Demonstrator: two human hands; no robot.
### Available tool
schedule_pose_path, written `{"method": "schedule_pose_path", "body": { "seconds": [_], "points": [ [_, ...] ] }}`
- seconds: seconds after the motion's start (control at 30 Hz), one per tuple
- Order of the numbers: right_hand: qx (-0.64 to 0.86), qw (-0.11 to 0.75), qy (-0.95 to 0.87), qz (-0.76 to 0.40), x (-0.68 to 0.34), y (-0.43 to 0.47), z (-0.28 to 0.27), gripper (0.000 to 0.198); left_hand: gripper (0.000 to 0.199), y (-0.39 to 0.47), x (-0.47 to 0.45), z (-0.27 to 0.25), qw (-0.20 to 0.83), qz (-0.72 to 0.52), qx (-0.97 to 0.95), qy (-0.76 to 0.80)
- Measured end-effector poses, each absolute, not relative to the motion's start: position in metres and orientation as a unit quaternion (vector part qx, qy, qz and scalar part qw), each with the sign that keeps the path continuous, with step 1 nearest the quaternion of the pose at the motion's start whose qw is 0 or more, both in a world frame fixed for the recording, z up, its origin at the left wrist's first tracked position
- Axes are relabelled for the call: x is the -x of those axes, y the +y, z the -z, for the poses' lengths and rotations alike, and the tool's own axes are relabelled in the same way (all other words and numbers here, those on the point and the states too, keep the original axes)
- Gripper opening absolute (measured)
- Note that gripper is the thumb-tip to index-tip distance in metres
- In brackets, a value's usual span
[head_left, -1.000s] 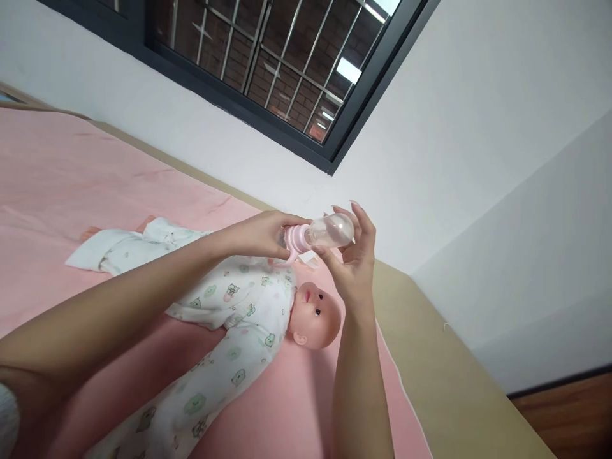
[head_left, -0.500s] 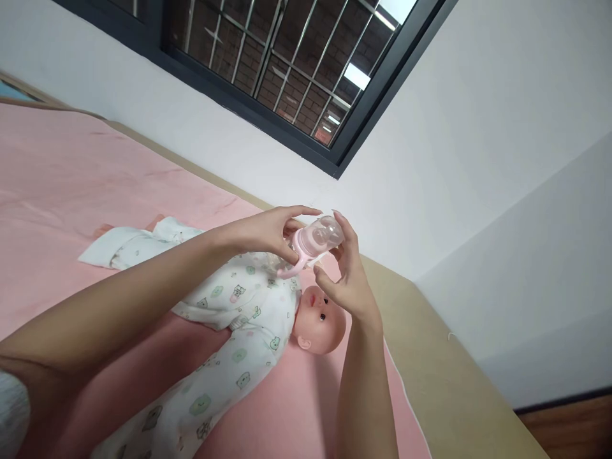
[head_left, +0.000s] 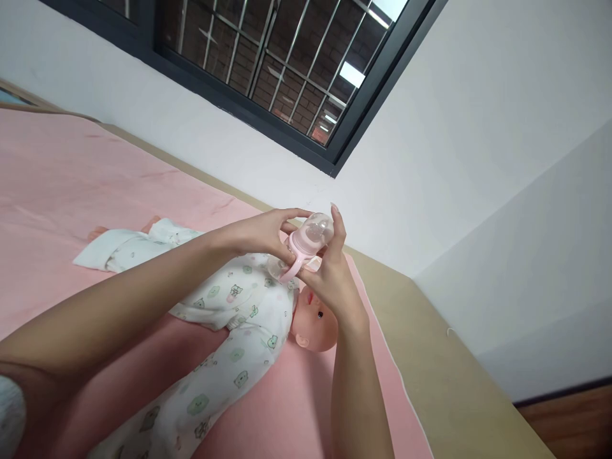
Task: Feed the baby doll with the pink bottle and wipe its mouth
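A baby bottle [head_left: 313, 234] with a clear domed cap, a pink collar and a pink handle is held tilted above a doll [head_left: 243, 287]. My left hand [head_left: 268, 231] grips it from the left, thumb at the pink collar. My right hand [head_left: 335, 271] closes on it from the other side, thumb near the handle and index finger raised beside the cap; its other fingers are partly hidden behind the bottle. The doll lies on its back in a white printed outfit, its bald head [head_left: 316, 328] partly covered by my right hand.
A pink sheet [head_left: 268, 408] lies under the doll, on a beige board [head_left: 430, 357] whose edge shows at right. White walls [head_left: 502, 159] meet in the corner, and a dark-framed barred window [head_left: 329, 153] is above.
My right hand has moved left and inward, its thumb now at the bottle's handle where it was apart before. The bottle has shifted slightly left, and the view has turned a little.
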State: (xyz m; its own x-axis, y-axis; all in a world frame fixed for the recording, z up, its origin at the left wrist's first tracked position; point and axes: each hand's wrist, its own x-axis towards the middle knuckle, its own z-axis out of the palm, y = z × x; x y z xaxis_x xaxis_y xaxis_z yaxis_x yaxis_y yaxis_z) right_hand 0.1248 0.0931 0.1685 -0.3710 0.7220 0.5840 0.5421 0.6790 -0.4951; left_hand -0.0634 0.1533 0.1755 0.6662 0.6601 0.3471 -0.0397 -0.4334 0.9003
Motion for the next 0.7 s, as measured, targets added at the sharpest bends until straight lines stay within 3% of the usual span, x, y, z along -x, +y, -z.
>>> {"method": "schedule_pose_path", "body": {
  "seconds": [0.23,0.37,0.53,0.63,0.7],
  "points": [
    [0.351,0.443,-0.808,-0.167,-0.119,0.098,-0.167,0.113,0.094,0.149,0.066,-0.18,0.516,-0.35,-0.758,0.194],
    [0.356,0.467,-0.798,-0.136,-0.124,0.101,-0.169,0.105,0.091,0.147,0.064,-0.179,0.514,-0.343,-0.764,0.186],
    [0.381,0.534,-0.75,-0.084,-0.154,0.108,-0.177,0.099,0.089,0.141,0.061,-0.178,0.38,-0.407,-0.781,0.283],
    [0.424,0.57,-0.702,-0.048,-0.185,0.119,-0.176,0.096,0.071,0.122,0.056,-0.182,0.304,-0.406,-0.811,0.289],
    [0.479,0.573,-0.665,-0.025,-0.208,0.128,-0.168,0.093,0.051,0.101,0.046,-0.18,0.292,-0.341,-0.857,0.253]
  ]
}}
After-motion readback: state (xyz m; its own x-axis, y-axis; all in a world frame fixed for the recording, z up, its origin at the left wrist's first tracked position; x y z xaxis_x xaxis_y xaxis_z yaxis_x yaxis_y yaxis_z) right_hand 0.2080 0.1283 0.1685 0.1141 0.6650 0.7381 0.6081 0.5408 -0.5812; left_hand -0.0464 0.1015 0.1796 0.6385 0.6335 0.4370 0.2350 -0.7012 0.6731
